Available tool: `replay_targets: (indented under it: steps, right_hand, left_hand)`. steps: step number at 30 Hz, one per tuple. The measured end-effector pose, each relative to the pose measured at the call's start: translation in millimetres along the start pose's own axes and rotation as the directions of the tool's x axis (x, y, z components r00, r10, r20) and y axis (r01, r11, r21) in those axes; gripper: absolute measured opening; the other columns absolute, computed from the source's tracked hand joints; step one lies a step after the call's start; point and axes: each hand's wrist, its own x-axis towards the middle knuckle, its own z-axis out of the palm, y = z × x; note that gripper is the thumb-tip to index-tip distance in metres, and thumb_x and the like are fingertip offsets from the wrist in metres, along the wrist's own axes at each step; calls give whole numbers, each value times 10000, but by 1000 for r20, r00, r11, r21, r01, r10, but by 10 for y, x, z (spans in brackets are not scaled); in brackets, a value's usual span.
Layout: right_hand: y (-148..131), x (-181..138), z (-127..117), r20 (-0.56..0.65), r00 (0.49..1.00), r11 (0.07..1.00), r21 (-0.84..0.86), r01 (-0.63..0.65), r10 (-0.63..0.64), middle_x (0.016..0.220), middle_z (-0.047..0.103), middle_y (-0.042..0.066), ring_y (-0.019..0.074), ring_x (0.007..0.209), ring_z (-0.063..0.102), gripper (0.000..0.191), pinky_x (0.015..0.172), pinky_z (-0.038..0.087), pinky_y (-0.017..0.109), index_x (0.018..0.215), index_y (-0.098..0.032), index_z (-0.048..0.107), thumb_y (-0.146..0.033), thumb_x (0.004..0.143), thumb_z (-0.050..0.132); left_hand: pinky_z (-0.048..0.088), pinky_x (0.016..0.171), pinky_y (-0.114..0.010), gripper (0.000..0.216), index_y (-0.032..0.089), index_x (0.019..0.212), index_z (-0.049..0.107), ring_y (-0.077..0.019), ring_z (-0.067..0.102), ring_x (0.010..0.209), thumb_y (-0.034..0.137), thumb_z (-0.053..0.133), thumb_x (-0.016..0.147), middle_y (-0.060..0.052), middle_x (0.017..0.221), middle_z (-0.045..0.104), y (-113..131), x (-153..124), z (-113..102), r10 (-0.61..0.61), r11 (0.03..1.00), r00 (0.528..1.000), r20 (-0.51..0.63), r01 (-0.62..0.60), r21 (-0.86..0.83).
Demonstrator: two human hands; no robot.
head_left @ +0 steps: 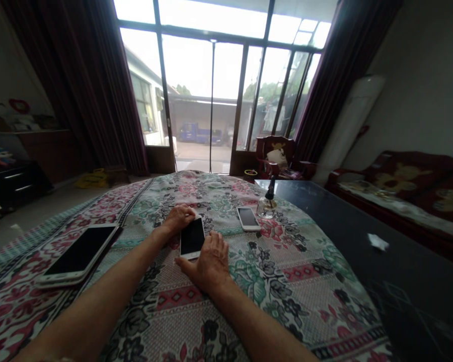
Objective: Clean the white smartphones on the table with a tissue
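A white smartphone (192,238) with a dark screen lies face up on the patterned tablecloth, between my two hands. My right hand (212,260) grips it along the right side, with the thumb at the bottom edge. At its top left corner, my left hand (179,218) is closed with the fingers curled down. A bit of white shows by those fingertips, too small to name. To the right lies a smaller white phone (248,219), beside a clear glass bottle (266,207) with a black top. A large white tablet (81,251) rests left of my left forearm.
The flowered tablecloth (298,301) covers the rounded table. On the dark glossy surface (347,271) to the right lies a crumpled white tissue (378,242). A wooden armchair (275,153) and a sofa (407,176) stand beyond, near tall glass doors (191,100).
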Motion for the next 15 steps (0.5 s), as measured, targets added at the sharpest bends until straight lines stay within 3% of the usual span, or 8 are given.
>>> replay_targets:
  steps: [5,15]
  right_hand:
    - [7,7,0,2,1000,1000,-4,8,-8,1294,512,227,381,1238,423,866,1049,298,493,1178,-70,551,-706,603,674]
    - [47,13,65,-12,999,999,7,44,-44,1308,501,243,397,1252,411,796,1050,267,517,1195,-78,531,-631,640,675]
  left_hand:
    - [475,795,-255,143,202,747,729,-154,633,815,161,598,787,-29,861,694,43,-138,-18,42,999,999,0,-42,24]
    - [474,826,-266,173,196,755,710,-151,608,874,189,562,846,-28,910,679,197,-901,-267,268,958,961,64,-258,-126]
